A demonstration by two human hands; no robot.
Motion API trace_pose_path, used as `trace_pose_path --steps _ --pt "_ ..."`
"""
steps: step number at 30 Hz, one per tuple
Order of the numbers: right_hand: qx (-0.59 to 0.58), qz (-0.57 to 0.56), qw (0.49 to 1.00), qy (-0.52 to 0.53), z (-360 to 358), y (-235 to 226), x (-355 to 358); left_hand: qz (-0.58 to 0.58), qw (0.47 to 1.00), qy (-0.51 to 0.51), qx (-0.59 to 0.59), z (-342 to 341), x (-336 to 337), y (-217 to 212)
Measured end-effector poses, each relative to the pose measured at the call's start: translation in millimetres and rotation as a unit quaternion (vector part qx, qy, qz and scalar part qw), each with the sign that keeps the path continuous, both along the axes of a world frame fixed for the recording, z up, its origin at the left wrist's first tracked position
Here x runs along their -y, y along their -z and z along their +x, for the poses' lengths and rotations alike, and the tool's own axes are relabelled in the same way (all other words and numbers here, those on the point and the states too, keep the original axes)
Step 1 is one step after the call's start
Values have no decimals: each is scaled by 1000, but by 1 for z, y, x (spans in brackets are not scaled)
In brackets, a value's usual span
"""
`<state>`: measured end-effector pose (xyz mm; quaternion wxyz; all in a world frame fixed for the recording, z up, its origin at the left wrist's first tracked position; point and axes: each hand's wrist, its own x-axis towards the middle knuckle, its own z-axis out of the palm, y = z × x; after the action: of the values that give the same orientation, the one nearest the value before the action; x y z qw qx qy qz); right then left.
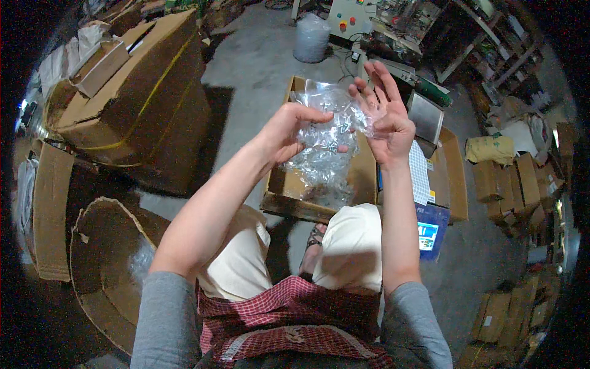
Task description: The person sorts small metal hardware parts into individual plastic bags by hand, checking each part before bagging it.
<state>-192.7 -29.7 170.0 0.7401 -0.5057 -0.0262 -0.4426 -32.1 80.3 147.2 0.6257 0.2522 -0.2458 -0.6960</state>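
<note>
The left hand (284, 132) gripped clear plastic film (329, 135), thumb on top. The right hand (387, 123) was raised at the film's right edge; thumb contact appeared likely, but glare obscured it. Below, 1 open cardboard box (292, 207) stood on the grey floor (243, 46).

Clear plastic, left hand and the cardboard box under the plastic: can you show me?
Clear plastic (321, 134): head view, its crumpled middle.
Left hand (286, 131): head view, middle of the hand.
Cardboard box (292, 208): head view, its near wall.
</note>
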Motion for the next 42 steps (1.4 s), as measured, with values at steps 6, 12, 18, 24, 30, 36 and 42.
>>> trace_pose_path --steps 6,12,18,24,30,36,42 --pt "13 -49 998 -34 -4 -11 -15 -13 999 26 -26 -5 -11 -12" --pt "58 -63 991 -105 -7 -11 -9 -14 1000 -17 22 -10 -31 -23" --pt "-65 154 986 6 -4 14 37 68 910 -376 157 14 -100 -44" --pt "-496 78 843 195 -19 202 148 148 638 -557 512 87 -289 -25" --pt "-815 -244 495 177 24 362 108 433 380 -200 793 58 -428 7" --pt "-816 -348 454 80 62 383 109 290 363 -452 762 58 -329 -1" --pt "-735 -391 525 178 56 406 148 91 494 -405 764 24 -245 -6"
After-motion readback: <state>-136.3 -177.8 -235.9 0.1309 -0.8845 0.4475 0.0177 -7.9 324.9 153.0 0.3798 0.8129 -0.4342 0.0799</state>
